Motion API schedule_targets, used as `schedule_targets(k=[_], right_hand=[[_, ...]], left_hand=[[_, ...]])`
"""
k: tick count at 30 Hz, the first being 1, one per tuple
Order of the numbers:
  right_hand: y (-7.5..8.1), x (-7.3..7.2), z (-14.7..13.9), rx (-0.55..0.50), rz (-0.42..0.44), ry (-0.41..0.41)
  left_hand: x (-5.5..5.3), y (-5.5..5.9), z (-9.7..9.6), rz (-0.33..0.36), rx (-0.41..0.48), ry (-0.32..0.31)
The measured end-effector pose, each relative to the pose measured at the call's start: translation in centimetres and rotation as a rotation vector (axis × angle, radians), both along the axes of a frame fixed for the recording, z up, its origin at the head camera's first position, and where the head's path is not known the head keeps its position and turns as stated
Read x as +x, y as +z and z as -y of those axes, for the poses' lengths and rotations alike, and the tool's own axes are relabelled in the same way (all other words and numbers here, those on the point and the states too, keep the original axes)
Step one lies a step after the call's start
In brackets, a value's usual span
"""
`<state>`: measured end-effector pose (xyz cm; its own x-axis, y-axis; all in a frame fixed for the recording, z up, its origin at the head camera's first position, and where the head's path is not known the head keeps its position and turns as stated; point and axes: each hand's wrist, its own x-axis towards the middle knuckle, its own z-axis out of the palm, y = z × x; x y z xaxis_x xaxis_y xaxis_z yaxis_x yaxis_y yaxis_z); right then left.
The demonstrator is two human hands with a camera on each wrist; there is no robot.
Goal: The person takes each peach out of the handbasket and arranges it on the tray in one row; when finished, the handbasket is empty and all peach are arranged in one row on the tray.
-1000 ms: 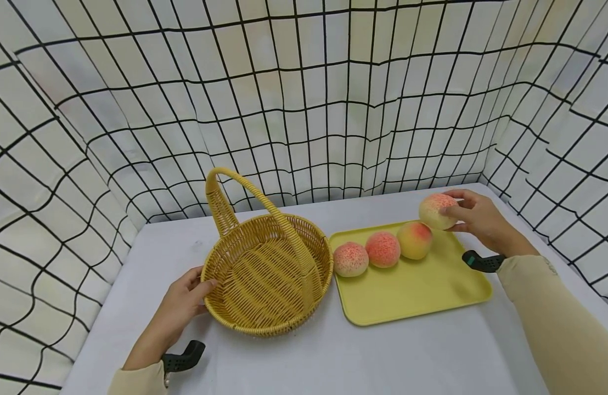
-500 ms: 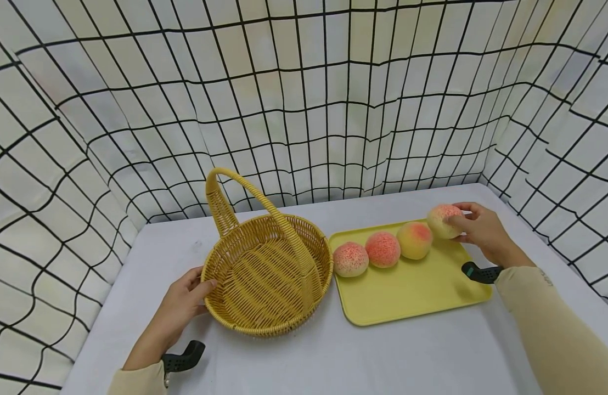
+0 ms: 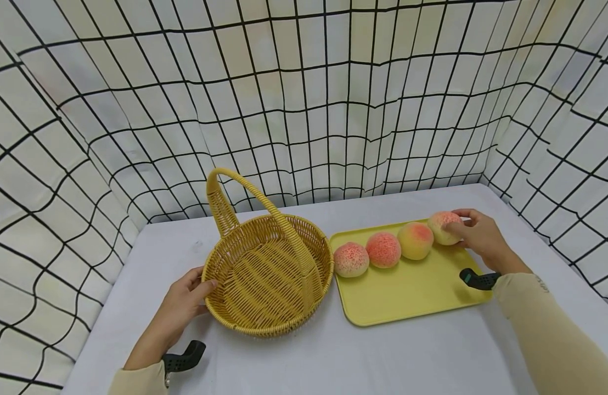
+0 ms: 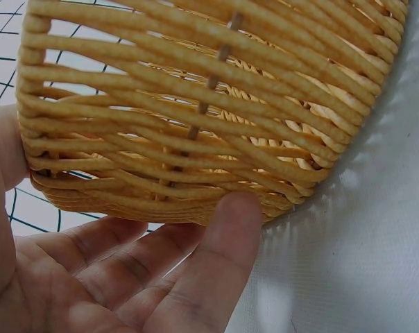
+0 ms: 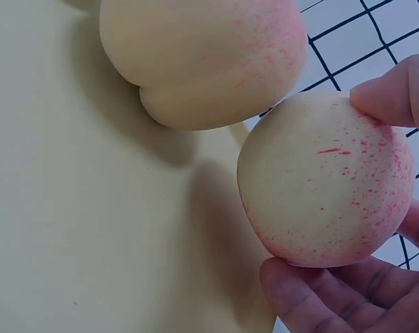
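Observation:
In the head view my right hand [image 3: 484,237] grips a pale peach with red speckles [image 3: 443,227] at the yellow tray's [image 3: 407,291] back right corner. The right wrist view shows thumb and fingers around this peach [image 5: 324,184]; a shadow falls on the tray beside it. To its left a yellow-red peach [image 3: 415,240], a pinker peach [image 3: 383,250] and a speckled peach [image 3: 351,259] sit in a row along the tray's back. My left hand [image 3: 178,304] holds the left rim of a yellow wicker basket [image 3: 262,330], thumb over the edge and fingers against the outer wall [image 4: 195,125].
The basket's tall arched handle [image 3: 266,203] rises over it. Basket and tray stand side by side on a white-covered table [image 3: 363,356]. Black netting [image 3: 328,118] over white sheeting closes off the back and both sides.
My right hand has lowered the speckled peach, moving slightly right, to the row's right end beside the yellow-red one. The left hand and basket have stayed put.

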<state>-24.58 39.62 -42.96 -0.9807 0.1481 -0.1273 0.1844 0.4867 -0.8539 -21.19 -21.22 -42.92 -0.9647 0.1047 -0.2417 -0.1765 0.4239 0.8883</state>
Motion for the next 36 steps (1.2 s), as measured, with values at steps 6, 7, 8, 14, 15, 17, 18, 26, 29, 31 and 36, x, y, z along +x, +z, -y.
schedule_targets(k=[6, 7, 8, 14, 15, 17, 18, 26, 29, 31, 36], right_hand=[[-0.3, 0.0, -0.1, 0.035, 0.001, 0.008], [-0.3, 0.0, -0.1, 0.043, 0.003, 0.011], [-0.3, 0.0, -0.1, 0.046, 0.004, 0.013], [-0.4, 0.2, -0.1, 0.092, 0.005, 0.021], [-0.4, 0.2, -0.1, 0.101, 0.005, 0.021], [-0.4, 0.3, -0.1, 0.109, 0.002, 0.023], [-0.4, 0.4, 0.0, 0.112, 0.001, 0.024], [-0.2, 0.6, 0.0, 0.143, 0.026, 0.045], [0.1, 0.8, 0.0, 0.160, 0.046, 0.063], [0.3, 0.9, -0.1, 0.169, 0.052, 0.076], [0.3, 1.1, -0.4, 0.172, 0.058, 0.098]], left_hand=[[-0.1, 0.0, 0.0, 0.003, -0.007, 0.006], [-0.1, 0.0, 0.0, 0.003, -0.008, 0.006], [-0.1, 0.0, 0.0, 0.003, -0.007, 0.006], [-0.1, -0.1, 0.0, -0.004, -0.001, 0.001], [-0.1, 0.0, 0.0, -0.005, 0.000, -0.001], [-0.1, 0.0, 0.0, -0.004, 0.000, 0.001], [-0.1, 0.0, 0.0, -0.002, 0.000, 0.003], [-0.1, -0.2, 0.0, 0.000, -0.010, 0.004], [-0.1, -0.2, 0.1, -0.001, -0.012, 0.002], [-0.1, -0.2, 0.1, -0.001, -0.009, 0.001], [-0.1, -0.1, 0.1, -0.002, -0.001, 0.000]])
